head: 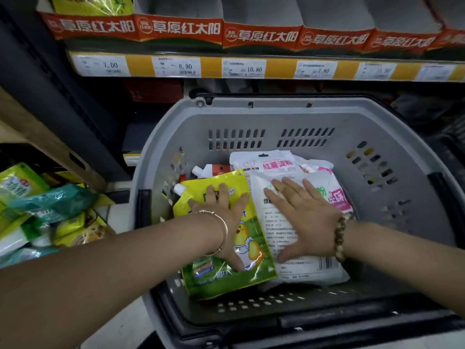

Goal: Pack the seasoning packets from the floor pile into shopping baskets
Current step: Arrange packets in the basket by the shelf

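Seasoning packet in glossy yellow-green plastic with a white corner spout (221, 278) lies flat inside the grey plastic shopping basket (276, 109), on its left side. The left grip (221, 215) is right on top of it: palm down, fingers straight and spread, pressing, nothing clasped. A thin gold bangle (221, 230) sits on that wrist.

Just beside it, touching edge to edge, lies the flat white packet with fine black print and a barcode (307, 269). The right grip (302, 222) is laid over this one the same way, fingers straight and fanned out, resting flat and released. A brown bead bracelet (339, 238) circles the right wrist.

Further back in the basket, a white pouch with red characters (266, 163) pokes out from under the front pair. A pink-and-white packet (339, 197) shows to the right of the fingers, and a white-and-orange spouted pouch (214, 170) peeks out at the back left.

Off to the left, on the floor, the loose pile of yellow, green and teal packets (42, 210) lies beside the basket, in front of a brown cardboard box (50, 147). Above the basket runs a yellow shelf edge with white price tags (251, 69), topped by red display cartons with white characters (261, 36).
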Available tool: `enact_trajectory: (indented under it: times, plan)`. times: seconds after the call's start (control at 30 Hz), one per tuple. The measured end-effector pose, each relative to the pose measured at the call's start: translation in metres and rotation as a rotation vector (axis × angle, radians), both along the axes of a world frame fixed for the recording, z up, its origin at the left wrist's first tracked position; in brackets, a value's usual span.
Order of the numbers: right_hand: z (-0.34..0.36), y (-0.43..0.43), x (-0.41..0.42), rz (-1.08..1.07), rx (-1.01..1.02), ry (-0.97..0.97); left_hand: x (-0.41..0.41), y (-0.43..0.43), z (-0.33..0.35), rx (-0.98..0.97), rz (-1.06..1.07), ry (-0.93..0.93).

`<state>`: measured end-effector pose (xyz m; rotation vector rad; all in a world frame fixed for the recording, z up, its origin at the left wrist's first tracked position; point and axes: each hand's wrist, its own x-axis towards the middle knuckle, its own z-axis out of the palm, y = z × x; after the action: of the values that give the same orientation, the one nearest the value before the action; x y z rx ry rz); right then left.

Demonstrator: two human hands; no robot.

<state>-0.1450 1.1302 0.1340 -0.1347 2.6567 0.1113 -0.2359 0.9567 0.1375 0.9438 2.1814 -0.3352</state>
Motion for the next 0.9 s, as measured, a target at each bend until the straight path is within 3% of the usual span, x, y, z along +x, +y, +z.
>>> enact_trajectory:
  times: [0.3,0.57,0.77,0.9]
  plan:
    - [-0.025,-0.015,0.004,0.066,0.081,0.160,0.027,0.005,-0.018,-0.095,-0.060,0.126]
    - [-0.014,-0.016,0.003,0.027,0.121,-0.003,0.021,0.006,-0.005,-0.090,-0.047,0.106]
    - [0.012,-0.024,0.000,-0.078,0.035,-0.052,0.014,-0.007,0.020,0.193,0.034,0.148]
    - [0.029,-0.041,-0.006,-0.165,-0.127,0.117,0.015,-0.029,0.037,0.491,0.107,0.279]
